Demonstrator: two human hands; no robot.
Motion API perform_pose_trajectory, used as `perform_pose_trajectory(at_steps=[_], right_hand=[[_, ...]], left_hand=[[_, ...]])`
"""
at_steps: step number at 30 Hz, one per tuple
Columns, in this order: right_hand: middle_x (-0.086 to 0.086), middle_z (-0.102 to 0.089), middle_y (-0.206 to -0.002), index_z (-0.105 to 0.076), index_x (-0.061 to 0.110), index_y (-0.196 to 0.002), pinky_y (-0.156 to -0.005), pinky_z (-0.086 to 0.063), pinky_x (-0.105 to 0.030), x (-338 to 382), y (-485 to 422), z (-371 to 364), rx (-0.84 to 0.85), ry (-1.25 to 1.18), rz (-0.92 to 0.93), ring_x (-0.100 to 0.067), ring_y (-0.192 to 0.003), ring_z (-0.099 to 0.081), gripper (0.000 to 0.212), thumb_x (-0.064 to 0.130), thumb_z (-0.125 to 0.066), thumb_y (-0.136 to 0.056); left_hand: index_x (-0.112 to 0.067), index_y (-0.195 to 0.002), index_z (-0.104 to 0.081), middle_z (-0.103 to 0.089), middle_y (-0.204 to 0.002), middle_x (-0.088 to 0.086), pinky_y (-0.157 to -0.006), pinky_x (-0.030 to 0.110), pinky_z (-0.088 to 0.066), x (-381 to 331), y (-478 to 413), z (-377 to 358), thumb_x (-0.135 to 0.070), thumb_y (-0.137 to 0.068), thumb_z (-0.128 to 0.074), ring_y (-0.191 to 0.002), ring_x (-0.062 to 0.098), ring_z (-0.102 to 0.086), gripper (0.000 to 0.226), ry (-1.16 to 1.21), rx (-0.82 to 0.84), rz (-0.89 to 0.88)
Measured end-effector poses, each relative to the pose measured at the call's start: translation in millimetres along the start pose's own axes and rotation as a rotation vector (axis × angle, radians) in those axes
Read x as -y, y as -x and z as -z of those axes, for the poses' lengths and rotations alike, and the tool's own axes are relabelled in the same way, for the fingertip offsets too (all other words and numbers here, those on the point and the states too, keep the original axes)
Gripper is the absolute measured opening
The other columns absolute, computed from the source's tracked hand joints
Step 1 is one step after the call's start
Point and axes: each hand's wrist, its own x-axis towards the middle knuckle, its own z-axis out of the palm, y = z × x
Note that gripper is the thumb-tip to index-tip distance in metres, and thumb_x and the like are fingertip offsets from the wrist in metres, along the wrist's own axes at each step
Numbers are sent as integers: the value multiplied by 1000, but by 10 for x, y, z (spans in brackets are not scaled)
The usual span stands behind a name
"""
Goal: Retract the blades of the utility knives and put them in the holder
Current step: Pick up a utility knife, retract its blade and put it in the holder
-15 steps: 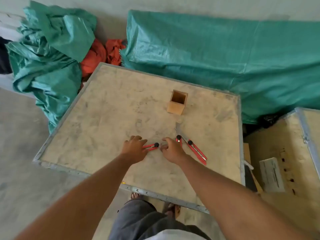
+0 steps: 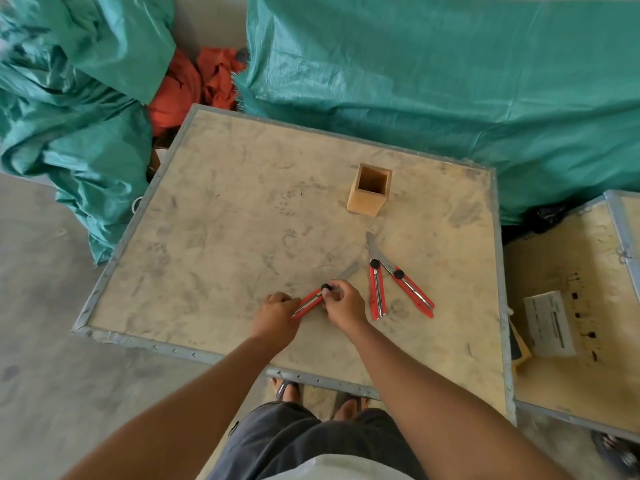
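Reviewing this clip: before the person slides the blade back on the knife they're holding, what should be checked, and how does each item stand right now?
1. Held utility knife gripped at its handle end by left hand: ok.
2. Right hand at its black knob: ok.
3. Fingers off its blade: ok.
4. Blade retracted: not ok, it sticks out.
5. Wooden holder upright, opening free: ok.
6. Two other knives retracted: not ok, blades out and crossing.

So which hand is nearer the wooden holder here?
Right. The right hand pinches the knife's black knob, below the wooden holder; the left hand holds the handle's tail end, farther away.
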Motion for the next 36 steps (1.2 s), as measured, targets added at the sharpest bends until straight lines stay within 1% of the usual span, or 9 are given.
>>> perform_pose_trajectory(at_steps=[2,6,12,17,20,23,27,32,36], right_hand=[[-6,-75,-100,-69,23,-101,-84,-63,-48,-7,34,-36,-5,-73,-34,-24,-90,-76,9,26,-69,-93],[-14,-75,-99,-70,17,-103,-71,-67,-40,156,167,6,23,-202,-53,-24,-84,-78,11,18,-72,-93],[-12,-73,-107,-70,18,-101,-76,-66,-37,565,142,421,57,-269,103,-22,-92,-76,11,10,-71,-94],[-16,-71,-106,-72,9,-108,-73,-66,-32,922,84,1073,87,-260,271,-17,-84,-77,16,4,-70,-93],[-14,-71,-106,-72,5,-114,-72,-65,-29,1071,115,1405,93,-288,341,-16,-84,-77,21,4,-70,-93],[-12,-73,-106,-71,7,-118,-72,-65,-29,1161,163,1633,113,-312,410,-17,-88,-77,24,4,-69,-94],[-10,-74,-111,-73,8,-118,-76,-66,-34,1245,193,1888,130,-279,488,-20,-94,-78,25,9,-71,-93],[-8,-77,-111,-75,10,-114,-70,-67,-35,1215,288,1952,253,-164,510,-20,-91,-79,24,7,-74,-90],[-9,-77,-111,-76,12,-114,-72,-67,-38,1195,351,1917,243,-163,507,-20,-92,-78,25,8,-74,-90]], left_hand=[[-22,-116,-71,-65,-110,8,-80,34,-51,54,109,-27,-24,-86,-66,-105,29,-57,30,53,-29,8],[-19,-117,-71,-66,-109,7,-81,29,-48,85,229,1,-22,-83,-72,-101,26,-61,34,141,-78,5],[-29,-122,-66,-63,-108,-8,-71,13,-46,-325,260,349,-31,-80,-76,-87,6,-61,43,333,-160,4],[-49,-121,-60,-67,-109,-21,-81,29,-58,-724,270,709,-25,-80,-78,-86,3,-67,51,462,9,-43],[-42,-131,-56,-72,-110,-18,-81,28,-59,-962,272,779,-9,-81,-76,-85,8,-69,63,501,52,-74],[-32,-131,-59,-73,-106,-6,-81,31,-60,-1192,246,782,0,-82,-74,-81,16,-69,61,585,-29,-105],[-27,-129,-61,-72,-99,-6,-78,16,-55,-1384,272,772,4,-83,-72,-78,14,-70,56,666,-109,-127],[-18,-123,-65,-73,-94,3,-76,25,-61,-1545,291,797,10,-81,-71,-75,12,-68,51,919,-154,-88],[-17,-120,-69,-76,-95,3,-83,28,-61,-1588,217,879,7,-81,-73,-77,8,-71,47,947,-132,-100]])
